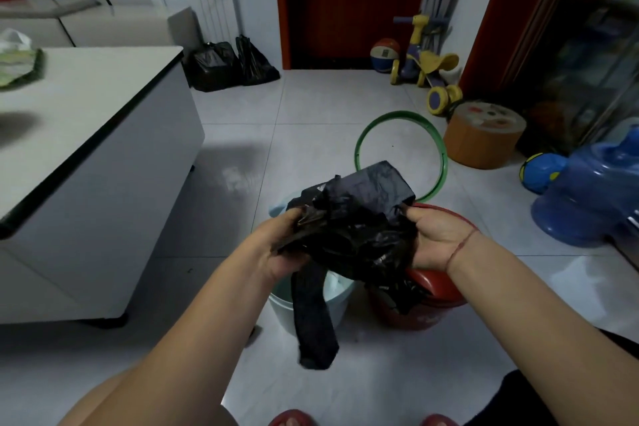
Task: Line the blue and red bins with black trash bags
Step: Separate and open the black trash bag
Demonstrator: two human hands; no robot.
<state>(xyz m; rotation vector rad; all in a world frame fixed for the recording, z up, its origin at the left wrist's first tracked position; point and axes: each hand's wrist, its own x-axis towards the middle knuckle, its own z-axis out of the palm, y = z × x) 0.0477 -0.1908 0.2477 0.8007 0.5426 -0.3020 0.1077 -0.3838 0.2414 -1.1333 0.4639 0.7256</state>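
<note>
Tiled floor point(311, 107) — left hand point(281, 247), right hand point(434, 240) pinch black trash bags point(356, 228) in fingers point(293, 218): likely limp, slippery — take mouth edge.

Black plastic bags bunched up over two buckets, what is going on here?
A person holds a crumpled bundle of thin black plastic trash bags, the left hand gripping one side, the right hand pinching the other, above a pale blue round plastic bin and a red round plastic bin side by side on the tiled floor. The blue bin looks unlined.
</note>
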